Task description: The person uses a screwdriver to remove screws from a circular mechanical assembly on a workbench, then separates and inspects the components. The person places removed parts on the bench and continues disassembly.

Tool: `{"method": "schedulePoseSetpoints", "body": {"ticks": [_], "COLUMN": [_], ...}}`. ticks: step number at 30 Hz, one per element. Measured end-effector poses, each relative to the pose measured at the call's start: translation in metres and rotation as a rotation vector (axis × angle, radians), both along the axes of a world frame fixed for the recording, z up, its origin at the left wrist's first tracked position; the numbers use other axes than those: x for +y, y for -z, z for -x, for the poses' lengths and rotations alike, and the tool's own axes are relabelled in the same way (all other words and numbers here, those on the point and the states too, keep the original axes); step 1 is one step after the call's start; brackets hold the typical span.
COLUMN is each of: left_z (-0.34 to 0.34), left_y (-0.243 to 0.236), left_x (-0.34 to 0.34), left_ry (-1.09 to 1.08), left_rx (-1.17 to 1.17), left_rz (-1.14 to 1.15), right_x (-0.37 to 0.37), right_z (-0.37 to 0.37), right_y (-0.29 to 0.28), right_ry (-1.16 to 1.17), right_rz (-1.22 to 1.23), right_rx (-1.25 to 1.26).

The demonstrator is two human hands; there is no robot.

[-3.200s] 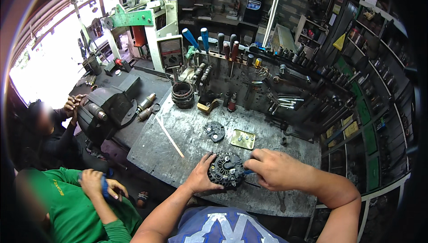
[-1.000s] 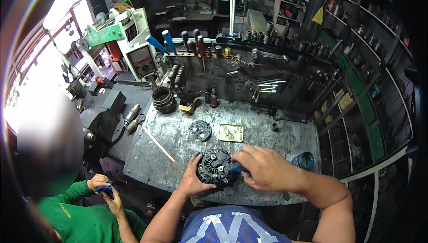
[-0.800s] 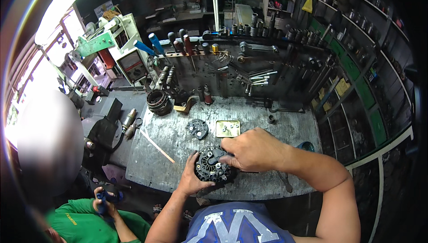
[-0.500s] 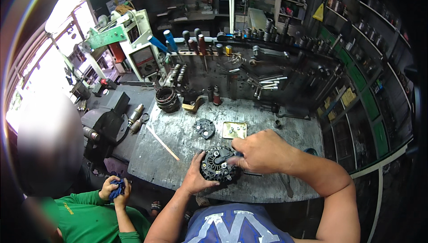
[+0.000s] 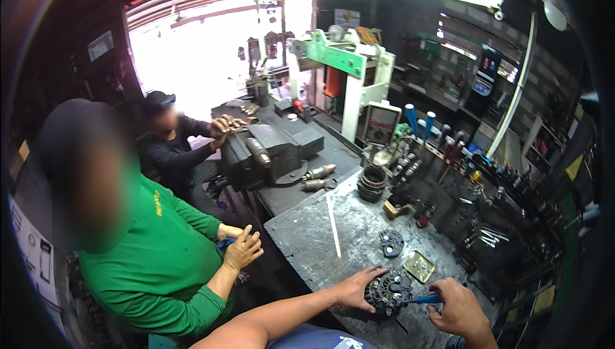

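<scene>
On the metal-topped workbench lies an alternator, its round, slotted rear face turned up. My left hand grips its left edge, thumb and fingers spread round the rim. A blue-handled screwdriver is held in my right hand, with its shaft pointing left at the alternator's right side. Whether the tip touches a screw is too small to tell. Just beyond the alternator lie a black round cover and a small yellowish tray with small hardware in it.
A thin pale strip lies on the bench, with a ring-shaped wound core farther back. A large vise stands at left. A person in green stands close on my left; another person in dark clothes is behind the vise.
The view has swung left, bringing the second person into sight. My right hand has drawn back from over the alternator, showing the screwdriver. The green-sleeved person's hands have shifted around a blue cloth.
</scene>
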State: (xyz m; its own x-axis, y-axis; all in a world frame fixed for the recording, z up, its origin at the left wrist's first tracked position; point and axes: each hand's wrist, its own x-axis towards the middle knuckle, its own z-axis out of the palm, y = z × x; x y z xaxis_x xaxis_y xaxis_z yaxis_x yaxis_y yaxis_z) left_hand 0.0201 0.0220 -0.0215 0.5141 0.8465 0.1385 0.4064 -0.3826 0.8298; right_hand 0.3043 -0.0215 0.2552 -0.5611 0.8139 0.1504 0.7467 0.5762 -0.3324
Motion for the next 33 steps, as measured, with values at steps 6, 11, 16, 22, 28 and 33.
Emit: {"method": "schedulePoseSetpoints", "body": {"ticks": [6,11,16,22,28,33], "left_z": [0.000,0.001,0.000,0.000,0.000,0.000], "left_y": [0.004,0.003,0.003,0.006,0.005,0.007], "left_x": [0.000,0.000,0.000,0.000,0.000,0.001], "left_ry": [0.009,0.009,0.011,0.011,0.016,0.018], "left_rx": [-0.053,-0.044,-0.048,-0.064,-0.063,-0.066], "left_rz": [0.019,0.010,0.001,-0.004,0.018,0.025], "right_x": [-0.005,-0.009,-0.007,-0.013,-0.013,-0.006], "right_z": [0.003,0.004,0.000,-0.001,0.003,0.004], "right_y": [-0.014,-0.020,-0.017,-0.014,-0.015,-0.016], "right_ry": [0.063,-0.015,0.010,0.068,-0.044,0.181], "right_rz": [0.202,-0.022,0.147,0.074,-0.030,0.145], "right_rx": [-0.275,-0.184,-0.293,-0.176,-0.164,-0.425]}}
